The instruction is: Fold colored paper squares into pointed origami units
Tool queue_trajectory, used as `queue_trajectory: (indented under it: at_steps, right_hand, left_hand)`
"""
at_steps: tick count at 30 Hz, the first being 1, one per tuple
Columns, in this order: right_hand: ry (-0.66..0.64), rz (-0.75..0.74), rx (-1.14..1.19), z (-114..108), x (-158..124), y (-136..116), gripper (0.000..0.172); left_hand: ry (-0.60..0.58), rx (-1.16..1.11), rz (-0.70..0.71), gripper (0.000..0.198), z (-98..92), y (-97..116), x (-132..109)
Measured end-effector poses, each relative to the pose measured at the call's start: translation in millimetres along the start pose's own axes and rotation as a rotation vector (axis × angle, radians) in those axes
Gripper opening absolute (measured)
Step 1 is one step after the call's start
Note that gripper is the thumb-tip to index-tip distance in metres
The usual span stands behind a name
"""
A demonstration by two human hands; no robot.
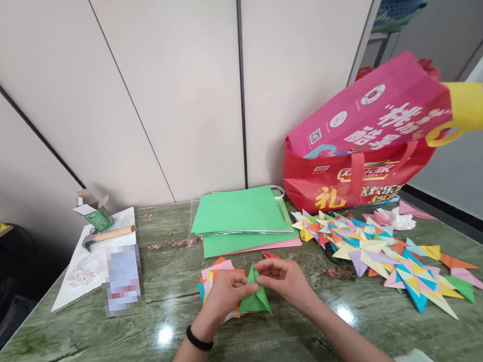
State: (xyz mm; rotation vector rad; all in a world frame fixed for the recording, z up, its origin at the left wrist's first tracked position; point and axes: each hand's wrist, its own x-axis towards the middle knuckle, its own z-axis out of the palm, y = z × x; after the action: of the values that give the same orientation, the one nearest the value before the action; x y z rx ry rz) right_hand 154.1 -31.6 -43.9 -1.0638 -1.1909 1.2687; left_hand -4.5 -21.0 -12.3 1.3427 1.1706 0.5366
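Observation:
A green piece of folded paper (256, 302) is held between my two hands, low over the middle of the table. My left hand (226, 294) pinches its left side; a black band circles that wrist. The fingers of my right hand (283, 276) close on the paper's upper right edge, near its pointed tip. Beneath and behind my left hand lies a stack of coloured paper (217, 266), partly covered. A small red folded paper (270, 254) shows just beyond my right fingers.
Green paper sheets (241, 211) lie at the back. Many folded paper pieces (379, 246) are heaped to the right, before a red bag (343, 179) holding a pink bag (374, 104). At left, a hammer (110, 234) and small green box (97, 215) rest on a white board (76, 280).

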Motion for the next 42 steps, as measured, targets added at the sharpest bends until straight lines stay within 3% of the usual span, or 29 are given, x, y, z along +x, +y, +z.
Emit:
queue_trajectory:
  at_steps: [5,23,33,42]
  right_hand:
    - [0.008,0.003,0.000,-1.2,0.3,-0.9,0.028]
    - [-0.020,0.006,0.004,1.0,-0.9,1.6,0.029]
    - [0.008,0.124,0.134,0.4,0.3,-3.4,0.042]
    - [-0.014,0.151,0.167,0.7,-1.2,0.1,0.028]
  left_hand:
    - [-0.050,-0.039,0.005,0.045,-1.6,0.5,-0.4]
    - [0.016,0.011,-0.052,0.041,1.3,1.2,-0.5]
    - [0.038,0.043,-0.019,0.037,3.0,-1.5,2.2]
    - [-0.048,0.032,0.022,0.032,4.1,1.8,0.6]
